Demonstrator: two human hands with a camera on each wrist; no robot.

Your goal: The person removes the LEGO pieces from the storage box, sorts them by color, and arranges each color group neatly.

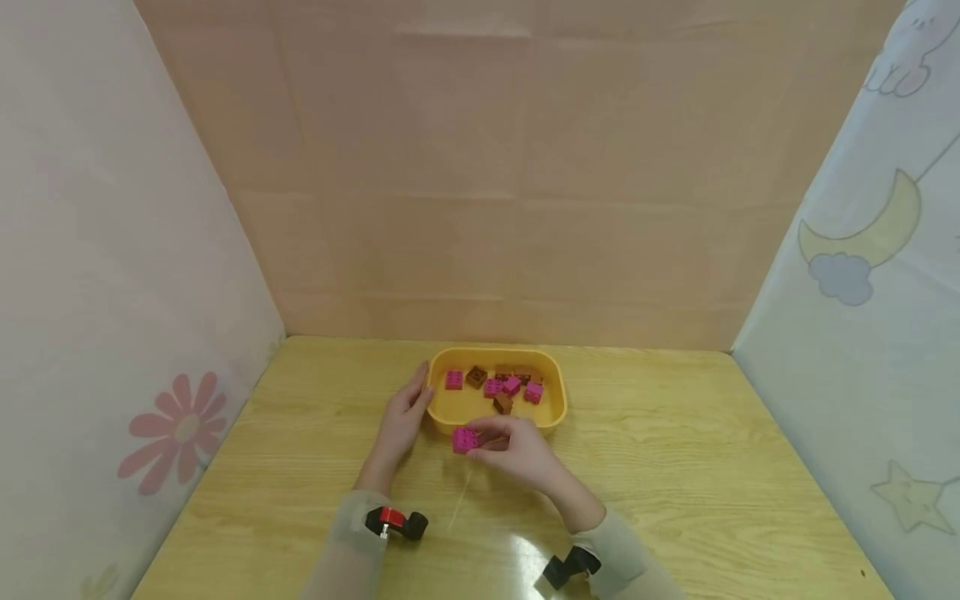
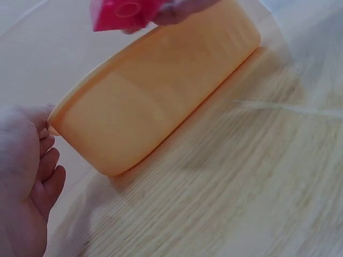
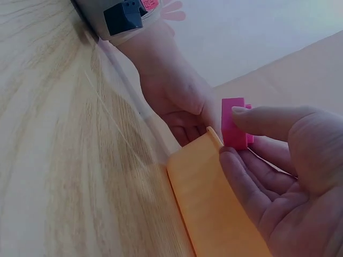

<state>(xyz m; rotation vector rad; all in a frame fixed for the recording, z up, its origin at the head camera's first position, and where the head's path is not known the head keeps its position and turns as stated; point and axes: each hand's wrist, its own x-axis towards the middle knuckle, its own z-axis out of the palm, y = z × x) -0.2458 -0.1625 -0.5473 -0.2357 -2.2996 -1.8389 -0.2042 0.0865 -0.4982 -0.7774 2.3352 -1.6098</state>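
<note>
Peach sheeting [image 1: 480, 167] forms the rear boundary across the upper half of the head view. Pale printed panels border it at the left [image 1: 90, 208] and right [image 1: 847, 367]. Between them, a wood-grain tabletop [image 1: 712, 467] occupies the lower half; its far edge meets the sheeting. Lateral room extends on both sides of center toward the panels. Rearward room is limited: a yellow tray [image 1: 459, 408] stands near the far edge. Sleeved forearms take up the lower center.

Left hand [image 1: 401, 421]: holds the tray's left end, thumb at the rim and fingers outside; gripping force cannot be determined.

Right hand [image 1: 517, 450]: thumb and fingers clamped on a pink brick [image 1: 464, 440], raised above the tabletop just in front of the tray's near wall, lower center of the frame.

Progress, as judged from brick positions: one brick is in the grip, outside the tray. Inside are four pink bricks [image 1: 453, 380] and several brown bricks [image 1: 476, 377], lying loose and unstacked. The brown count along the far wall cannot be read. Whether the held brick is leaving or entering the tray cannot be determined, so the work left is uncertain.
</note>
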